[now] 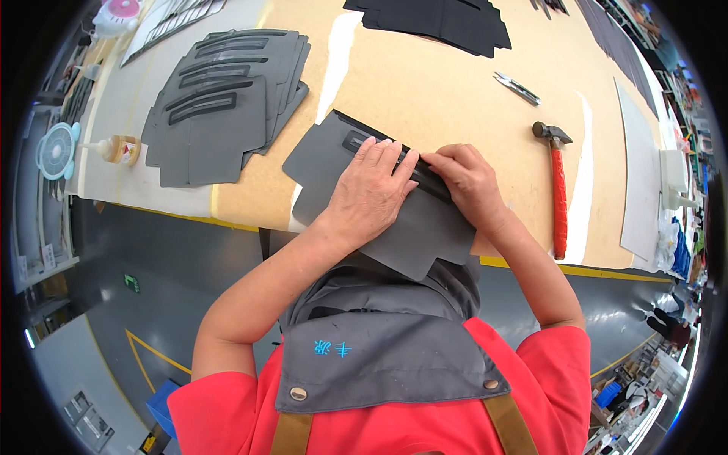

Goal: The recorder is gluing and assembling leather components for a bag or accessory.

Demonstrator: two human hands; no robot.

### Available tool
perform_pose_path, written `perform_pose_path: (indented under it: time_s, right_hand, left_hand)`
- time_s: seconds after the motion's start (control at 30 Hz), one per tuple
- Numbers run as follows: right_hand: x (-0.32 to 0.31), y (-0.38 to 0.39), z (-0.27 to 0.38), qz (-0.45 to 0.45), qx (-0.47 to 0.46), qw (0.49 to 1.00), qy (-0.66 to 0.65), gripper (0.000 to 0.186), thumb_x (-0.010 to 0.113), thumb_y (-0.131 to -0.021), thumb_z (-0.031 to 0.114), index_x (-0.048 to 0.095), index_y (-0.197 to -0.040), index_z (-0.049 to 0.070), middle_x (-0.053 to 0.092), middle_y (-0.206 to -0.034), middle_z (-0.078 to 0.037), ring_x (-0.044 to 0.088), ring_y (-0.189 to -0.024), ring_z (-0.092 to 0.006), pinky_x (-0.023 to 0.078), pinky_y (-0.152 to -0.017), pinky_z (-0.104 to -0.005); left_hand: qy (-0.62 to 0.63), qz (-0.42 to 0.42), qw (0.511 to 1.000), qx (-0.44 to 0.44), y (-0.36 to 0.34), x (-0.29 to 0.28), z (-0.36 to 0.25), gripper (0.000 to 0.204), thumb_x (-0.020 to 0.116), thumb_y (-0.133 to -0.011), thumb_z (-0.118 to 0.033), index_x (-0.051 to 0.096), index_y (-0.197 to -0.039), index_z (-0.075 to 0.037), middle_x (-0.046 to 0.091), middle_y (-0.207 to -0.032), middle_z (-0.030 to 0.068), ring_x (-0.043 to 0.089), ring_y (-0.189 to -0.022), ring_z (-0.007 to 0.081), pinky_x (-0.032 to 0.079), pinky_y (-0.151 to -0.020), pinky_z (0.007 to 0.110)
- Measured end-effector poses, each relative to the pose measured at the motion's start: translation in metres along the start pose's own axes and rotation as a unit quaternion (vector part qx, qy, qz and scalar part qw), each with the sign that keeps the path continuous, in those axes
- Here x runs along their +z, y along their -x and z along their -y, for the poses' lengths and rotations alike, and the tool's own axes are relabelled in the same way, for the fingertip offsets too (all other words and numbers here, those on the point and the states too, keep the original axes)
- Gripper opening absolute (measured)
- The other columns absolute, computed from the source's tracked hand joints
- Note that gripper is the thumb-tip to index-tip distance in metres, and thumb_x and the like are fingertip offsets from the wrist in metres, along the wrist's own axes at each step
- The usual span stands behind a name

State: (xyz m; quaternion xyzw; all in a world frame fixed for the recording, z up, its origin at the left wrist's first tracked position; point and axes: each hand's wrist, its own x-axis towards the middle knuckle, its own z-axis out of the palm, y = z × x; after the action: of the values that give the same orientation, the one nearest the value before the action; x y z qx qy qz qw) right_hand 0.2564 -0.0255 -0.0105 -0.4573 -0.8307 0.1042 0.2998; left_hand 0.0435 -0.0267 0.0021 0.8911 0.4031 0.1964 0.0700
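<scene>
A dark grey flat panel (413,243) with cut corners lies at the table's front edge, its near part reaching over my apron. Along its far side runs a black edge strip (349,121), with a slot-shaped black frame (353,142) beside it. My left hand (370,186) rests on the panel with fingers stretched out over the frame, hiding much of it. At the strip, my right hand (470,178) has its thumb and bent fingers pinched together on the panel's edge. The fingertips of both hands are close together there.
To the left lies a stack of similar grey panels (208,140). A glue bottle (121,149) and a small fan (57,152) stand beyond it. On the right are a red-handled hammer (560,201) and thread snips (519,89). Black panels (436,23) lie at the back.
</scene>
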Motion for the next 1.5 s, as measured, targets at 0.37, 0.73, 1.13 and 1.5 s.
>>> perform_pose_path:
  time_s: [0.37, 0.73, 1.13, 1.5]
  right_hand:
    - [-0.007, 0.013, -0.005, -0.011, -0.001, 1.000, -0.013, 0.036, 0.067, -0.074, 0.000, 0.072, -0.109, 0.008, 0.066, -0.098, -0.007, 0.063, -0.088, -0.0247, 0.055, -0.076, -0.0341]
    - [-0.019, 0.031, -0.010, 0.008, 0.014, 0.999, -0.030, 0.036, 0.069, -0.074, -0.002, 0.072, -0.109, 0.008, 0.065, -0.099, -0.008, 0.062, -0.088, -0.0253, 0.054, -0.077, -0.0348]
    - [-0.026, 0.037, -0.007, 0.014, -0.060, 0.997, 0.049, 0.034, 0.068, -0.077, -0.002, 0.072, -0.108, 0.008, 0.066, -0.096, -0.008, 0.063, -0.086, -0.0262, 0.054, -0.076, -0.0349]
    - [-0.032, 0.050, -0.009, 0.008, 0.001, 1.000, 0.013, 0.033, 0.070, -0.075, -0.002, 0.073, -0.107, 0.007, 0.065, -0.098, -0.006, 0.062, -0.088, -0.0236, 0.054, -0.075, -0.0341]
  left_hand:
    - [-0.011, 0.005, 1.000, -0.007, 0.003, 0.004, -0.013, 0.049, 0.067, -0.091, -0.026, 0.056, -0.133, -0.003, 0.052, -0.126, 0.0160, 0.050, -0.124, 0.0321, 0.036, -0.112, 0.047]
    - [-0.050, 0.015, 0.999, 0.002, 0.004, 0.010, -0.029, 0.054, 0.066, -0.092, -0.030, 0.052, -0.135, -0.002, 0.049, -0.132, 0.0160, 0.046, -0.129, 0.0312, 0.034, -0.113, 0.047]
    - [-0.013, 0.005, 1.000, 0.020, 0.000, 0.017, -0.041, 0.055, 0.067, -0.091, -0.034, 0.053, -0.132, 0.000, 0.050, -0.130, 0.0158, 0.046, -0.127, 0.0304, 0.034, -0.113, 0.046]
    - [0.020, 0.015, 1.000, 0.000, 0.001, 0.021, -0.054, 0.055, 0.066, -0.091, -0.036, 0.054, -0.133, -0.002, 0.050, -0.131, 0.0168, 0.047, -0.128, 0.0313, 0.034, -0.113, 0.047]
